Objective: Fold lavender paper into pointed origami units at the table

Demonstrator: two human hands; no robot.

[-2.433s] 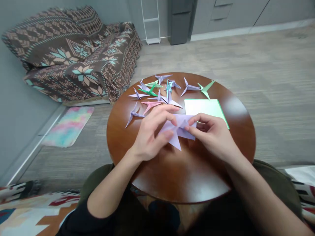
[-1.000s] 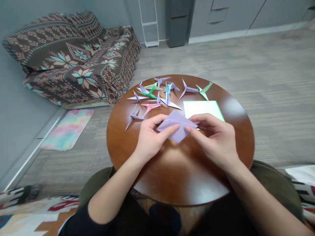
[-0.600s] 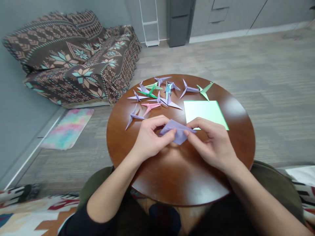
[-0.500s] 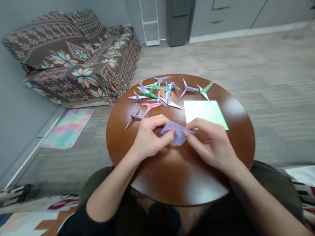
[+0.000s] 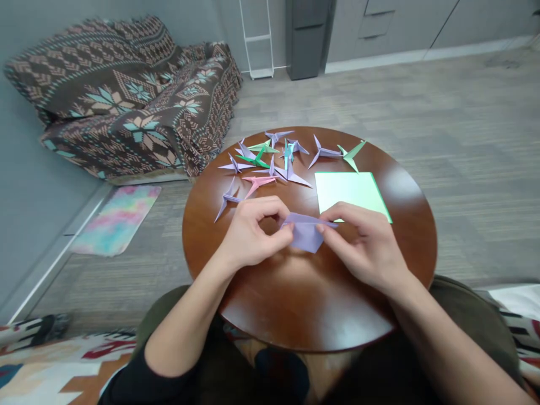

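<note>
A folded lilac paper (image 5: 307,234) is held just above the round wooden table (image 5: 295,304), near its middle. My left hand (image 5: 253,233) pinches its left corner with thumb and fingertips. My right hand (image 5: 365,247) pinches its right edge the same way. Both hands are closed on the paper. Behind my right hand lies a flat stack of light green paper sheets (image 5: 352,188).
Several finished origami pieces (image 5: 270,160) in lilac, green, pink and teal lie spread along the table's far half. A patterned brown blanket covers a sofa (image 5: 122,95) at the far left. A pastel mat (image 5: 113,216) lies on the floor left of the table.
The lilac paper has been folded down from a wider, opened shape into a smaller, flatter one. Both hands stayed pinched on it and sank slightly toward the table.
</note>
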